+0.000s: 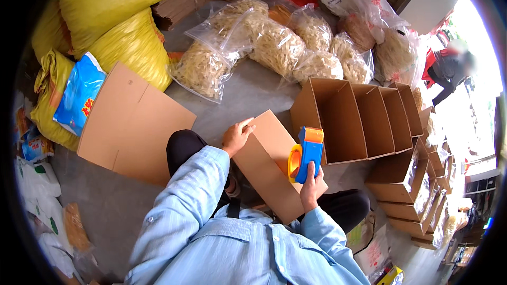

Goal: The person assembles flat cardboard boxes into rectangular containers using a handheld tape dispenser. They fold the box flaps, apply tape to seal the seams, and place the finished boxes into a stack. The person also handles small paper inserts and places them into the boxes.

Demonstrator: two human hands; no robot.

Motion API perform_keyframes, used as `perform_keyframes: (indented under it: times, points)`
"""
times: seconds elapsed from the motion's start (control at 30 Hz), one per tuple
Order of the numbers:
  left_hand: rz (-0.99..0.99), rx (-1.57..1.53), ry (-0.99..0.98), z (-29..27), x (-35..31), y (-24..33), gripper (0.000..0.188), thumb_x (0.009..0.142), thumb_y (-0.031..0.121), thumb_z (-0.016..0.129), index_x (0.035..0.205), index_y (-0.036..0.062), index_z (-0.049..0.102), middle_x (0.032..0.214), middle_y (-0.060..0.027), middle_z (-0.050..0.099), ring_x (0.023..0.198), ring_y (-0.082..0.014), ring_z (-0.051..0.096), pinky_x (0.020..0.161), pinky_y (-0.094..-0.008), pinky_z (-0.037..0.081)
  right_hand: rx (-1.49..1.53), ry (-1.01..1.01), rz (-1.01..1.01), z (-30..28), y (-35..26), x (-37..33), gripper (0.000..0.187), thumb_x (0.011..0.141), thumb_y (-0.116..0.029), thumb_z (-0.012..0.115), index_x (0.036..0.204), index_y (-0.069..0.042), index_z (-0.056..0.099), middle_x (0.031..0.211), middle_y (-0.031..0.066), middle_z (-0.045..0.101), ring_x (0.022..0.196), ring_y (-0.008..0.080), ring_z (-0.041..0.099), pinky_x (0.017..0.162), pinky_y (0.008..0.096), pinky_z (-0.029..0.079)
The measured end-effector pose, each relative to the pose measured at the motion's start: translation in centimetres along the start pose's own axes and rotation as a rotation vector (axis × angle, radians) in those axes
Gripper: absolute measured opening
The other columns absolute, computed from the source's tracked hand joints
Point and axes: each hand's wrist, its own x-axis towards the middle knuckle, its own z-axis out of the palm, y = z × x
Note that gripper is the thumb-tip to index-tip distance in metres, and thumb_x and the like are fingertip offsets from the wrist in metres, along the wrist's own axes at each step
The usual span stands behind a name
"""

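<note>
Between my knees a brown cardboard box stands tilted, a long seam running across its upper face. My left hand grips the box's far left edge, fingers curled over the corner. In my right hand is a blue tape dispenser, held by its handle over the right part of the box. A yellow-orange tape roll sits on the dispenser's left side. Whether the tape touches the cardboard is hard to tell.
Open cardboard boxes stand in a row at the right, more stacked beyond. Clear bags of pale dried strips lie ahead. Flattened cardboard leans left near yellow sacks and a blue packet. Another person bends at far right.
</note>
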Motion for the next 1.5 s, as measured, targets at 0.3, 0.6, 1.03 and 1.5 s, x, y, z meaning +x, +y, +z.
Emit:
perform_keyframes:
  times: [0.3, 0.6, 1.03, 1.5]
  points:
    - [0.122, -0.133, 0.147, 0.6, -0.3, -0.4, 0.028, 0.087, 0.028, 0.052, 0.105, 0.0101, 0.064, 0.095, -0.0147, 0.063, 0.084, -0.031, 0.062, 0.069, -0.0364, 0.05, 0.07, -0.507, -0.167, 2.4, -3.6, 5.2, 0.044, 0.086, -0.04, 0.058, 0.097, 0.002, 0.053, 0.074, 0.0098, 0.06, 0.056, 0.0155, 0.062, 0.05, 0.0259, 0.053]
    - [0.015, 0.063, -0.029, -1.1, -0.2, 2.0, 0.025, 0.082, 0.008, 0.049, 0.101, 0.0054, 0.065, 0.099, -0.015, 0.062, 0.088, -0.0309, 0.062, 0.076, -0.0359, 0.051, -0.08, -0.571, -0.015, 4.9, 0.3, 6.0, 0.05, 0.084, -0.039, 0.06, 0.103, 0.007, 0.05, 0.075, 0.0133, 0.06, 0.057, 0.0178, 0.062, 0.049, 0.027, 0.051]
    - [-0.532, -0.917, -0.378, -4.0, 0.0, 3.1, 0.036, 0.088, 0.042, 0.054, 0.081, 0.0073, 0.062, 0.078, -0.0013, 0.061, 0.064, -0.0106, 0.055, 0.057, -0.0231, 0.043, -0.046, -0.611, 0.106, 1.0, 2.6, 4.1, 0.055, 0.082, -0.042, 0.062, 0.104, 0.007, 0.05, 0.076, 0.0143, 0.06, 0.059, 0.0182, 0.063, 0.052, 0.0277, 0.053]
    - [-0.491, -1.153, -0.421, -1.7, -0.3, 2.0, 0.015, 0.083, 0.022, 0.065, 0.087, 0.0082, 0.065, 0.076, 0.0003, 0.065, 0.062, -0.0067, 0.058, 0.056, -0.0201, 0.047, -0.126, -0.682, 0.131, 2.4, 1.6, 4.8, 0.055, 0.082, -0.041, 0.062, 0.106, 0.008, 0.05, 0.076, 0.0133, 0.06, 0.058, 0.0171, 0.063, 0.051, 0.0269, 0.053]
